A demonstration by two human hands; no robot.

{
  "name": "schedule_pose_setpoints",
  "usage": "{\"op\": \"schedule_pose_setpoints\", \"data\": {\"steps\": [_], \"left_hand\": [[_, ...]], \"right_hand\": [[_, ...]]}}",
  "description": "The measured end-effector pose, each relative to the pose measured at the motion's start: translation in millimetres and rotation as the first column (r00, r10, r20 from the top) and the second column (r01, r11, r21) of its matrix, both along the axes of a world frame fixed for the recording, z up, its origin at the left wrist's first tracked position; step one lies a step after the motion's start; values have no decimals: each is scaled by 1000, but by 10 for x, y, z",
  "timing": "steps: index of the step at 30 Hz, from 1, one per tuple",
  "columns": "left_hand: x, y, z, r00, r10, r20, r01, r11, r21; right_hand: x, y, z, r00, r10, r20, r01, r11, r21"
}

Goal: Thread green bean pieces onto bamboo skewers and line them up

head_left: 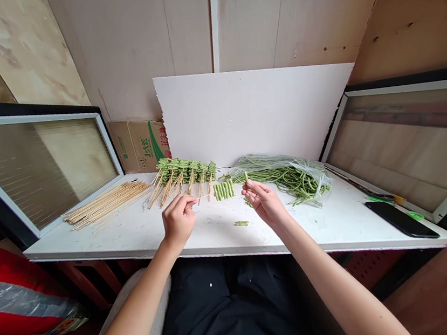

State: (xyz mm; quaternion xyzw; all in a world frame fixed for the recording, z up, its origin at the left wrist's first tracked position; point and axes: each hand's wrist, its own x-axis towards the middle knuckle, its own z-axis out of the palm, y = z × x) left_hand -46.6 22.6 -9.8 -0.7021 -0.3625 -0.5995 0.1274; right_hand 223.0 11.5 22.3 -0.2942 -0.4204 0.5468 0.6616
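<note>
My left hand (180, 219) is closed round a thin wooden skewer, which points right and carries a row of short green bean pieces (224, 189). Between the fingertips of my right hand (262, 198) is a short green bean piece (246, 176), just right of the row and apart from it. Two or so loose bean pieces (242, 223) lie on the white table (215, 236) below. Behind my left hand, filled skewers of beans (187, 170) are piled up. Long uncut beans (290, 178) spill from a clear plastic bag behind my right hand.
Bare wooden skewers (108, 202) lie at the table's left. A cardboard box (135, 145) and a white board (253, 115) stand at the back. On the right are a black phone (401, 218) and scissors (373, 194). Framed glass panels flank both sides.
</note>
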Motion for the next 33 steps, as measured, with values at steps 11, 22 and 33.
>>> {"op": "schedule_pose_setpoints", "data": {"steps": [11,22,33], "left_hand": [[-44,32,-20,998,17,-52,-12,995,103],[-18,27,-29,999,-12,-38,15,996,93],[42,-47,27,999,-37,-34,40,996,77]], "right_hand": [[-96,-27,-46,990,-132,59,131,991,8],[-196,-54,-95,983,-164,77,160,985,64],[-280,-68,-163,968,-163,191,147,984,97]]}}
